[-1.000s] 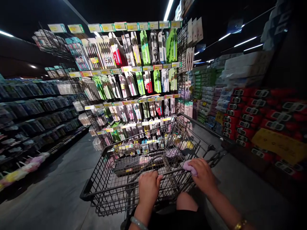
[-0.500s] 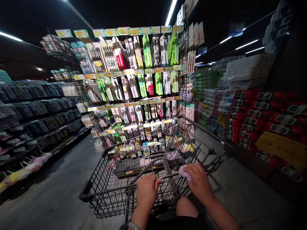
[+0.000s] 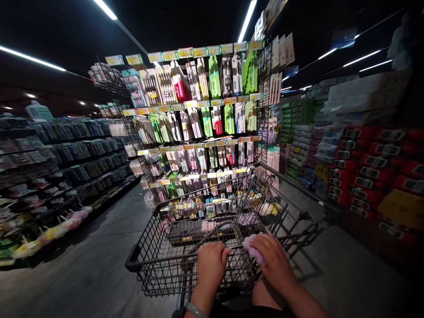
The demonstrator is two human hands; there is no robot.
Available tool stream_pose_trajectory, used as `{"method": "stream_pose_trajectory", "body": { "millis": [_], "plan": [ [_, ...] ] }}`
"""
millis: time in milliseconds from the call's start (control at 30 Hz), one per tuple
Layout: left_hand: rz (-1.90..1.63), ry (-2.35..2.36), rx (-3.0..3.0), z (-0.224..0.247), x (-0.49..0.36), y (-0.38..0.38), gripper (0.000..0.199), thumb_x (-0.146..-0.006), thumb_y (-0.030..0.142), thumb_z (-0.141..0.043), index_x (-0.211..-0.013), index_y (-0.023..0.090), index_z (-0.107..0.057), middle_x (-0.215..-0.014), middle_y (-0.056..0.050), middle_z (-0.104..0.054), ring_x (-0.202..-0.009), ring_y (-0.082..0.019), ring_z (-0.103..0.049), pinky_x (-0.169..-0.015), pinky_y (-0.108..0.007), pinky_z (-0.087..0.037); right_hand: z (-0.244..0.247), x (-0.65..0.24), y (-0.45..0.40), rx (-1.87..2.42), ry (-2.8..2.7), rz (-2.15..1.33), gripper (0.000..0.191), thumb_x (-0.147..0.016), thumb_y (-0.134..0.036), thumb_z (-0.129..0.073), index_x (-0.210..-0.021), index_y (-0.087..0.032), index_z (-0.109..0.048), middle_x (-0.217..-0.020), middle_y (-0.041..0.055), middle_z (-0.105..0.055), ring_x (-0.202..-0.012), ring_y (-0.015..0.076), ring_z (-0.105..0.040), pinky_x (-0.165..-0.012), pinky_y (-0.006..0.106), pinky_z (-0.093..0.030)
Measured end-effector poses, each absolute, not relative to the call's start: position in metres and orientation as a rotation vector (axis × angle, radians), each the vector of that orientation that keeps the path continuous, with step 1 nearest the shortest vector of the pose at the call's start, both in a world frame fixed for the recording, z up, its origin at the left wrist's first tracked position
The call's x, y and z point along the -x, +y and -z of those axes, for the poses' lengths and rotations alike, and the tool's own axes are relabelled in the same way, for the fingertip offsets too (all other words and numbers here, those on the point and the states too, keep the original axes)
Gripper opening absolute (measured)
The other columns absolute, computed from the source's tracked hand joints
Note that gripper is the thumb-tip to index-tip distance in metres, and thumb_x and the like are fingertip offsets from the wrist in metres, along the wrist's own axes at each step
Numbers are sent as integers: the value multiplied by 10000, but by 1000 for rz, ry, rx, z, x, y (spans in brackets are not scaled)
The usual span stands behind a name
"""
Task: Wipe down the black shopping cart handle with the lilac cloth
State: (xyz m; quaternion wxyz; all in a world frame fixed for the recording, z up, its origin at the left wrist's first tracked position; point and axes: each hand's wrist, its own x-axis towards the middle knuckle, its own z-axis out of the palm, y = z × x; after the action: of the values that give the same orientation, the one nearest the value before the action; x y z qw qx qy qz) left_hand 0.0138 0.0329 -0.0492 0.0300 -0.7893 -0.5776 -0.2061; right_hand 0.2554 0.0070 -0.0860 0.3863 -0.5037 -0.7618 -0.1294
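Wrapped over the near bar of a black wire shopping cart (image 3: pixel 159 265) is my left hand (image 3: pixel 211 264), closed, with a bracelet at the wrist. My right hand (image 3: pixel 271 260) is closed around a soft pink-purple cloth (image 3: pixel 253 249) at the same bar, to the right. Whether its fingers also grip the bar is hidden. A dark tray-like thing (image 3: pixel 185 232) shows through the wire beyond my left hand. The cart stands close in front of a rack of packaged toothbrushes (image 3: pixel 205 119).
Shelves of packaged goods (image 3: pixel 79 150) line the left side, with fluffy pastel items (image 3: pixel 71 221) along their lower edge. On the right are stacked red packs (image 3: pixel 361 176) and a yellow sign (image 3: pixel 402 207). Grey floor (image 3: pixel 99 269) shows left of the cart.
The rack, shelves and cart have shifted to the right in the view. Both hands stay at the cart's bar, and the pink-purple cloth is still in my right hand.
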Motion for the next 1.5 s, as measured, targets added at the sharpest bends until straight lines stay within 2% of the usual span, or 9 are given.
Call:
{"method": "stream_pose_trajectory", "body": {
  "millis": [233, 467, 667, 800, 900, 1000, 1200, 1333, 1500],
  "plan": [
    [619, -1791, 2436, 49, -13, 32, 322, -989, 408, -502, -773, 217, -645, -801, -21, -696, -838, -212, -623, -730, -340, -286, 74, -273, 15, 1296, -1860, 143, 422, -716, -87, -485, -1040, -262, -691, -1119, 57, -694, -1076, 242, -615, -982, 471, -508],
    [606, -1790, 2455, 48, -12, 32, 342, -990, 433, -498, -774, 212, -644, -800, -22, -702, -841, -212, -630, -723, -331, -289, 96, -249, 4, 1115, -2085, 302, 599, -683, -13, -468, -1169, -300, -668, -1272, 13, -649, -1260, 233, -530, -1150, 506, -354],
    [586, -1803, 2476, 46, -11, 34, 362, -990, 450, -491, -769, 210, -648, -799, -29, -705, -845, -207, -635, -728, -324, -309, 89, -319, 4, 1259, -1976, 346, 363, -807, -126, -521, -1073, -295, -699, -1208, 34, -676, -1179, 252, -577, -1075, 493, -430],
    [537, -1892, 2460, 43, -14, 31, 325, -981, 425, -512, -795, 211, -670, -848, -31, -720, -903, -228, -637, -821, -366, -353, 100, -321, 2, 1310, -1780, 387, 323, -778, -148, -513, -1016, -259, -701, -1155, 58, -680, -1164, 281, -578, -1114, 561, -372],
    [607, -1882, 2410, 37, -25, 27, 227, -969, 397, -537, -996, 251, -709, -1054, -36, -735, -1076, -253, -611, -1035, -468, -299, 107, -297, -1, 1248, -1794, 370, 397, -746, -117, -502, -1061, -257, -699, -1183, 59, -666, -1203, 282, -553, -1128, 570, -346],
    [666, -1744, 2513, 28, -47, 28, 314, -980, 421, -518, -1247, 302, -632, -1218, -32, -702, -1174, -243, -585, -1131, -501, -240, 99, -289, -1, 1157, -1925, 295, 465, -716, -66, -482, -1074, -268, -699, -1199, 40, -665, -1218, 256, -543, -1120, 527, -368],
    [369, -1625, 2720, 22, -89, 48, 509, -1010, 559, -324, -1243, 240, -644, -1031, -88, -747, -978, -249, -685, -854, -370, -487, 78, -312, 4, 1304, -1766, 307, 390, -753, -76, -501, -1063, -224, -685, -1135, 69, -680, -1125, 256, -570, -1008, 477, -467],
    [113, -1592, 2779, 23, -91, 57, 727, -994, 635, -135, -929, 215, -724, -859, -101, -748, -852, -259, -714, -763, -353, -502, 95, -306, -10, 1317, -1796, 365, 453, -743, -48, -488, -1118, -218, -677, -1207, 73, -653, -1225, 277, -508, -1123, 535, -357],
    [19, -1549, 2851, 19, -87, 60, 744, -987, 643, -102, -933, 226, -716, -870, -87, -749, -858, -246, -716, -760, -330, -510, 106, -318, -22, 1395, -1838, 314, 463, -693, 4, -454, -989, -246, -708, -1126, 45, -669, -1138, 262, -517, -1023, 468, -432]
  ]
}}
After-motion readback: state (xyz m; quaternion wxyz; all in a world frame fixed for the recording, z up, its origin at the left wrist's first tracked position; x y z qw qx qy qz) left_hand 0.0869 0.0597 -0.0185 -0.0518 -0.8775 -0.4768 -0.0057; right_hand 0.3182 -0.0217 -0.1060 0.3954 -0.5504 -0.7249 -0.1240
